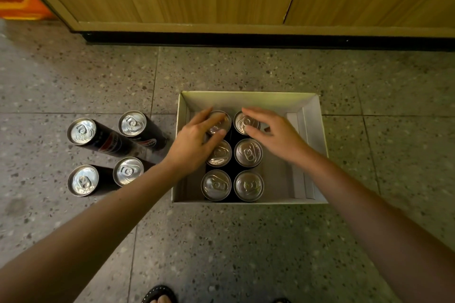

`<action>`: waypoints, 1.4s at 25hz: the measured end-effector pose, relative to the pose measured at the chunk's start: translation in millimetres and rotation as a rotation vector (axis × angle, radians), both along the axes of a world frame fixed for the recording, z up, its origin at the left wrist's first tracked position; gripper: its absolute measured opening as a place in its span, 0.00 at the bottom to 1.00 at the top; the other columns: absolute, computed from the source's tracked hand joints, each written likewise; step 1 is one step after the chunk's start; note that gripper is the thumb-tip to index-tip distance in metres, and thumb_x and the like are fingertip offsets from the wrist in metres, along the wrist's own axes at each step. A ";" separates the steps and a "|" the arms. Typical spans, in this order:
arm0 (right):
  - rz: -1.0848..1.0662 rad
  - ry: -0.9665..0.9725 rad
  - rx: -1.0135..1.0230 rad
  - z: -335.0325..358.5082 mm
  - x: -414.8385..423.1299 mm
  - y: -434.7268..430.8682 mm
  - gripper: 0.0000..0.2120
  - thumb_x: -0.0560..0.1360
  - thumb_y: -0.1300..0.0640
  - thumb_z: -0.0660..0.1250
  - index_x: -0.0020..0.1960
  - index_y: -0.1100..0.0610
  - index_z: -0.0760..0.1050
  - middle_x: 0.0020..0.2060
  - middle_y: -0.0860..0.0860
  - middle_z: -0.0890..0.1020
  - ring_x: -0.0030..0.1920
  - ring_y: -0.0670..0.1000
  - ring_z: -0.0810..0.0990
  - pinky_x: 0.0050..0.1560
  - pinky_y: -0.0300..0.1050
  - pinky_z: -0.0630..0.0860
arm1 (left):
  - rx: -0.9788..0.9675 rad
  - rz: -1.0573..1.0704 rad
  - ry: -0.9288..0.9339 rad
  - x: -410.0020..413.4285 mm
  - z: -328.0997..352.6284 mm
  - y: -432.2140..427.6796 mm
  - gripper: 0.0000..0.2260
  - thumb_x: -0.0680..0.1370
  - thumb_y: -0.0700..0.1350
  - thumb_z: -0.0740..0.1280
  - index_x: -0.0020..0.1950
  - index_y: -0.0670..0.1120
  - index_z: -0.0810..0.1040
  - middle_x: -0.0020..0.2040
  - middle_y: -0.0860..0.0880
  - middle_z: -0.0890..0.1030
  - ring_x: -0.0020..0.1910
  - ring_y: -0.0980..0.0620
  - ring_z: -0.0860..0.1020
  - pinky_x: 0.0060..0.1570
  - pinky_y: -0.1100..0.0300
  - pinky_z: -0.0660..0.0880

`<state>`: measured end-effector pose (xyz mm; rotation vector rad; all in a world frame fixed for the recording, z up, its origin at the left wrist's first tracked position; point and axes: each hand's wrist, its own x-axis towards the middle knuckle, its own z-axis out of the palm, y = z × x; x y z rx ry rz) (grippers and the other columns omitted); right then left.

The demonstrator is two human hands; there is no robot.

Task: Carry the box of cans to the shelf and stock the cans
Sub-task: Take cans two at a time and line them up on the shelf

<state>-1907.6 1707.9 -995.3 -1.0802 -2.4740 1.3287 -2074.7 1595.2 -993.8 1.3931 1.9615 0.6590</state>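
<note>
Both hands on box cans, 4 on floor.

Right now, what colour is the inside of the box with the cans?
White, the box walls and floor alike, seen in the head view.

White cardboard box on speckled terrazzo floor, six upright silver-topped dark cans inside. Left hand and right hand each spread over a far-row can. Four more cans stand left of box.
</note>
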 end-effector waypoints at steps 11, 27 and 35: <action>-0.216 0.137 0.008 -35.3 -24.8 10.1 0.33 0.65 0.56 0.75 0.65 0.52 0.63 0.63 0.47 0.71 0.60 0.43 0.69 0.58 0.37 0.66 | 0.029 0.165 -0.150 -6.6 -18.8 39.4 0.29 0.69 0.41 0.73 0.65 0.46 0.64 0.65 0.45 0.67 0.61 0.53 0.67 0.64 0.57 0.67; -0.303 0.189 -0.311 -55.1 -23.5 15.6 0.28 0.61 0.59 0.78 0.59 0.57 0.73 0.53 0.51 0.80 0.55 0.48 0.78 0.59 0.45 0.75 | -0.054 0.281 -0.467 -9.4 -27.3 45.6 0.27 0.62 0.34 0.77 0.59 0.44 0.74 0.50 0.53 0.80 0.50 0.59 0.77 0.49 0.70 0.73; -0.387 0.270 -0.315 106.9 -25.9 31.9 0.27 0.63 0.62 0.76 0.60 0.61 0.72 0.49 0.48 0.78 0.50 0.45 0.76 0.42 0.26 0.70 | 0.001 0.272 -0.641 -14.1 130.1 62.8 0.20 0.63 0.33 0.75 0.47 0.53 0.76 0.43 0.59 0.79 0.37 0.72 0.78 0.35 0.77 0.73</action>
